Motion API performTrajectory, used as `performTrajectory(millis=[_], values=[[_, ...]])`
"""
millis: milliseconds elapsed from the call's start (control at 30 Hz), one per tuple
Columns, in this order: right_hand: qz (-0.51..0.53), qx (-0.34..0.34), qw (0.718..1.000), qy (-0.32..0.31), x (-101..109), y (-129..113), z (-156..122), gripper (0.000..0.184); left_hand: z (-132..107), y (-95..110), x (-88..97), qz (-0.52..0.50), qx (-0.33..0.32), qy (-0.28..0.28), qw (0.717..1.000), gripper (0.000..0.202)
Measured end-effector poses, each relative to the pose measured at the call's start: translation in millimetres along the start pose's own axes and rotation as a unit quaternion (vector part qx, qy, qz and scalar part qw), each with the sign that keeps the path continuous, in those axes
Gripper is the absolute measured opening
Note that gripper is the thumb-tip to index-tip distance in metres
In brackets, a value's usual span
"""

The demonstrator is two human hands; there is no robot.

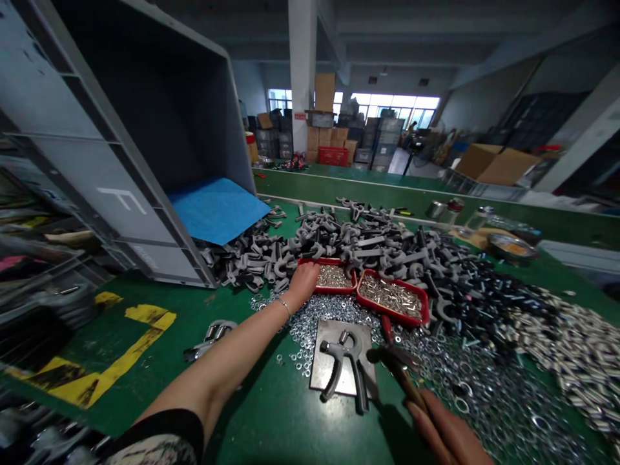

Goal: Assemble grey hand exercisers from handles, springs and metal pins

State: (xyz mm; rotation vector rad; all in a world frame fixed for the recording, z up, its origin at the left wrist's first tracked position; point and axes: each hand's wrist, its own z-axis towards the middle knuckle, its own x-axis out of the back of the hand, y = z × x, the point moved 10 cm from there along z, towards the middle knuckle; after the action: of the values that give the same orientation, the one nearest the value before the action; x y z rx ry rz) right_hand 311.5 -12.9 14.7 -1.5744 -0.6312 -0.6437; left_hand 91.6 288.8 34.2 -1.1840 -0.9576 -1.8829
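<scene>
My left hand (305,282) reaches over the left end of a red tray (334,290) holding small metal pins. Its fingers are curled together, and what they pinch, if anything, is hidden. In my right hand (438,423) is the wooden handle of a hammer (394,363), its head just right of a metal plate (318,368). On that plate lies a grey and black hand grip exerciser (356,361) with a spring at its top and its two handles pointing toward me. A second red tray (425,313) of metal pins stands to the right, with a red-handled tool (387,328) before it.
Loose washers (320,316) spread around the plate. Behind the trays rises a heap of grey handle parts (368,242). Metal sleeves (557,336) are piled at right. A tipped grey crate (130,194) with a blue sheet (217,210) stands at left, near another grip exerciser (213,339).
</scene>
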Motion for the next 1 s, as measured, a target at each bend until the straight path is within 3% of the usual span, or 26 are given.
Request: performTrajectory(millis=[100, 200, 300, 367, 433, 567, 700, 867, 1000], values=[[0.021, 0.026, 0.999, 0.010, -3, -33, 19, 0.038, -7, 2, 9.9, -0.037, -0.004, 0.022, 0.999, 0.017], [0.009, 0.043, 0.998, -0.046, -24, -52, 43, 0.037, -10, -5, 17.3, -0.078, -0.002, 0.026, 0.997, 0.014], [0.019, 0.038, 0.995, -0.092, -40, -54, 55, 0.040, -10, -17, 24.8, -0.115, 0.013, 0.024, 0.993, 0.013], [0.040, 0.033, 0.997, -0.061, -36, -48, 55, 0.040, -15, -16, 30.8, -0.134, 0.018, 0.029, 0.990, 0.013], [0.043, 0.020, 0.998, -0.033, -30, -37, 54, 0.038, -28, -1, 31.5, -0.156, 0.006, 0.018, 0.988, 0.014], [0.109, -0.038, 0.988, -0.098, -44, -5, 49, 0.041, -71, 53, 11.3, -0.200, -0.050, -0.077, 0.976, 0.013], [0.328, -0.148, 0.932, -0.042, -51, 26, 39, 0.046, -100, 78, -13.5, -0.223, -0.045, -0.153, 0.962, 0.016], [0.445, -0.239, 0.863, -0.006, -84, 49, 21, 0.052, -95, 80, -26.8, -0.304, -0.003, -0.138, 0.942, 0.017], [0.512, -0.245, 0.823, 0.019, -95, 60, 21, 0.051, -91, 79, -38.0, -0.338, 0.023, -0.130, 0.932, 0.019]])
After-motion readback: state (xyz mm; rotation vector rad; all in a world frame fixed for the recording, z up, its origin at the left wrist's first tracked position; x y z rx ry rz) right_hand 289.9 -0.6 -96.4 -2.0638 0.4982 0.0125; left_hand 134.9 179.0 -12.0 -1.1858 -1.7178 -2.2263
